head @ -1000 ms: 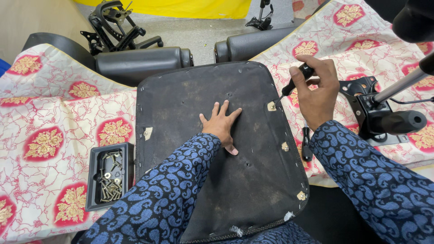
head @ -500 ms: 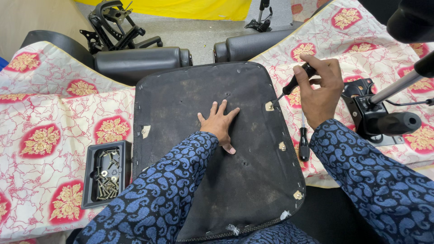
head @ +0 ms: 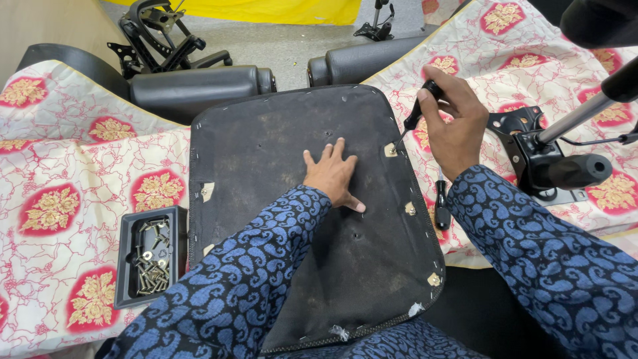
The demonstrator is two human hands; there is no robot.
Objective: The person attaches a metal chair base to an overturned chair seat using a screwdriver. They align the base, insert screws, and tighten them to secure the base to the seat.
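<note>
Seat base (head: 266, 166), a dusty black upturned panel stapled round its edge, lies mid-frame on the red-flowered cloth (head: 60, 173). Going rightwards: a black tray of screws (head: 147, 260) sits just beside its left edge, a spare screwdriver (head: 441, 206) past its right edge, and a black chair mechanism (head: 545, 156) farther right. Left hand (head: 330, 174) presses flat, fingers spread, grip empty; right hand (head: 453, 119) has its grip closed on a black-handled screwdriver (head: 413, 119), tip at the panel's right edge.

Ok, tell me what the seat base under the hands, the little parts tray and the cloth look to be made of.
Seat base: probably board covered in dusty black non-woven fabric; matte, stapled along the edges.
Tray: likely moulded black plastic, with a slight sheen; it holds metal-looking screws.
Cloth: thin woven fabric, cream with red print; it creases softly.
</note>
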